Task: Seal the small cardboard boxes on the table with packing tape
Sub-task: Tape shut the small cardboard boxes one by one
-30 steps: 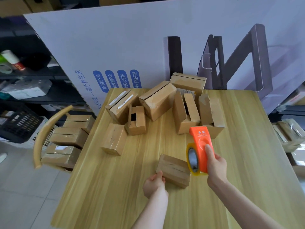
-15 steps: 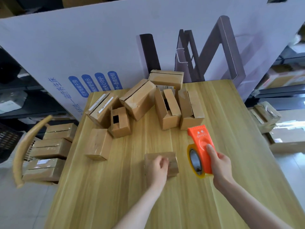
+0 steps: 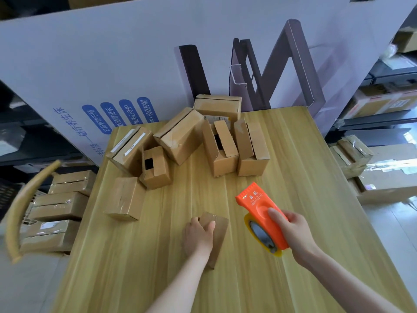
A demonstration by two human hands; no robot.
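Note:
A small brown cardboard box (image 3: 219, 231) lies on the wooden table (image 3: 293, 199) in front of me. My left hand (image 3: 198, 237) grips it from above, fingers curled over its far end, and hides most of its left side. To its right, my right hand (image 3: 293, 233) holds an orange tape dispenser (image 3: 259, 213) with a yellow-rimmed roll of tape, lifted a little above the table and apart from the box. Several more small boxes (image 3: 180, 138) are heaped at the table's far side, some with open flaps.
A closed box (image 3: 124, 201) stands alone left of my hands. A big white printed carton (image 3: 135, 64) walls off the table's far edge. A chair (image 3: 24, 208) at the left carries stacked taped boxes (image 3: 58, 206). More cartons (image 3: 352, 154) sit on shelves to the right.
My left hand has gone from the box's near corner onto its top and turned it, so it now lies lengthwise toward me. The dispenser stays raised at the right.

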